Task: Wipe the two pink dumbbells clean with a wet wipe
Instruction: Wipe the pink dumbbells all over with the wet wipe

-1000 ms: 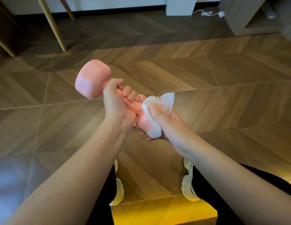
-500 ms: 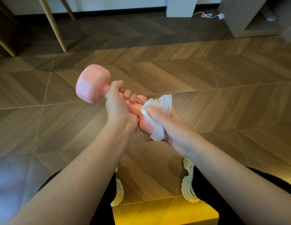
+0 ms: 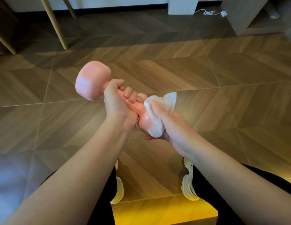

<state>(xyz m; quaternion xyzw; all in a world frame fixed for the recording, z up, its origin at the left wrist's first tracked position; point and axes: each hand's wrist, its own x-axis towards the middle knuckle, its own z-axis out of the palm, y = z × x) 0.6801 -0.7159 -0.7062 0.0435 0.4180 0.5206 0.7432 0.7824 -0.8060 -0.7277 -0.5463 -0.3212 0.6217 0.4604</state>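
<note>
One pink dumbbell (image 3: 91,82) is held in the air above the wooden floor, tilted with its far head up and to the left. My left hand (image 3: 117,103) grips its handle, fingers curled round it. My right hand (image 3: 164,120) holds a white wet wipe (image 3: 156,120) wrapped over the near head of the dumbbell, thumb pressing on top of the wipe. Most of the near head is hidden under the wipe and my right hand. No second dumbbell shows in the frame.
Wooden furniture legs (image 3: 55,25) stand at the back left. A white block (image 3: 183,5) and a white cable (image 3: 209,13) lie by the far wall, a low cabinet (image 3: 248,18) at the back right. My white shoes (image 3: 188,184) are on the floor below.
The dumbbell and both hands have dropped a little in the view. The wipe has shifted slightly on the near head under my right thumb.
</note>
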